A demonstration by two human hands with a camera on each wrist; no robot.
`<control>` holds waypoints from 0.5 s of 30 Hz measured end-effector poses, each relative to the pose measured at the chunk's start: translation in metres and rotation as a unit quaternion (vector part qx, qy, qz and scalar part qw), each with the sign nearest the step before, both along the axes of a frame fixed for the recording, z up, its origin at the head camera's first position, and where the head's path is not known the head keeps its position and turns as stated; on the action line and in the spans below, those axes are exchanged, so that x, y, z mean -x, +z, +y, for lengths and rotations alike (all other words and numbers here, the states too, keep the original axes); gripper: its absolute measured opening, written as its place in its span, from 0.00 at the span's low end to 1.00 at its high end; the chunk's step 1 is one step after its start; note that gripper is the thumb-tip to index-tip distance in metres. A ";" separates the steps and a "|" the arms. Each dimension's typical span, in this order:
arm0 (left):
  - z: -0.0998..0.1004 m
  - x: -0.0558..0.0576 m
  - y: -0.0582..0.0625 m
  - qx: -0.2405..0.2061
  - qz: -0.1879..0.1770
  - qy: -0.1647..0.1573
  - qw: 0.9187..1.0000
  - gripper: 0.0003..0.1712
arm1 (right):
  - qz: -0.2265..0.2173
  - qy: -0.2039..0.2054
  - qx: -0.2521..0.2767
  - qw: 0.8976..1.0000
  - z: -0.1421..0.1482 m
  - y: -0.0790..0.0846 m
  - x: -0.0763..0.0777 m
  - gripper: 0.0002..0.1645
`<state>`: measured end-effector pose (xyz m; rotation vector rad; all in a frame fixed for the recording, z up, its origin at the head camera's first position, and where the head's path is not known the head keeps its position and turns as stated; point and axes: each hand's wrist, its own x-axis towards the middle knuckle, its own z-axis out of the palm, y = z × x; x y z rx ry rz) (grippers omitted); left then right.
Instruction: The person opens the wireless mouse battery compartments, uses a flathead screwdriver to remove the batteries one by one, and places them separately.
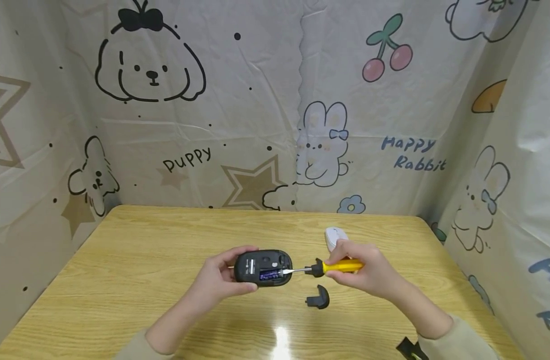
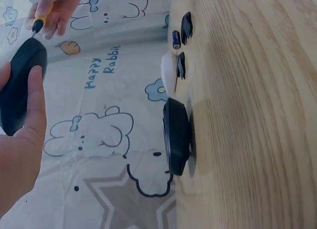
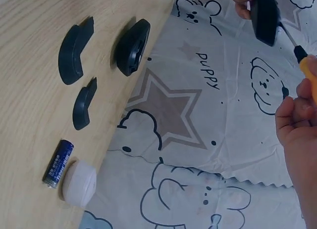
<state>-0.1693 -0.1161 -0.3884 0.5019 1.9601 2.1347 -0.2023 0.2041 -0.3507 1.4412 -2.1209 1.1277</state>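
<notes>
My left hand [image 1: 213,277] grips a black computer mouse [image 1: 247,267] above the table, its underside facing me. The battery compartment is uncovered, and a dark blue battery [image 1: 269,275] lies inside. Between thumb and fingers, my right hand [image 1: 369,267] holds a screwdriver [image 1: 344,265] by its yellow handle. Its metal shaft points left, with the tip right at the battery's right end in the head view. Below the shaft, a curved black cover [image 1: 319,298] lies on the table. In the left wrist view the mouse's underside is hidden.
A second black mouse [image 3: 132,47] sits on the table, with two curved black covers near it, a larger one [image 3: 72,56] and a smaller one [image 3: 83,108]. Beyond them are a loose blue battery [image 3: 58,163] and a white mouse [image 3: 80,183]. A dark object [image 1: 409,348] shows beside the right sleeve.
</notes>
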 end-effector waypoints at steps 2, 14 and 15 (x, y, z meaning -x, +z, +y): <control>0.003 -0.001 -0.001 -0.003 -0.005 0.003 1.000 0.42 | -0.024 -0.005 0.020 1.000 -0.001 -0.002 -0.001 0.12; 0.023 -0.003 0.000 -0.004 -0.069 0.003 0.998 0.40 | -0.032 0.010 0.046 0.998 -0.015 -0.010 -0.002 0.19; 0.022 -0.003 0.000 -0.005 -0.073 0.010 0.997 0.40 | -0.036 0.006 0.047 0.998 -0.015 -0.009 -0.002 0.19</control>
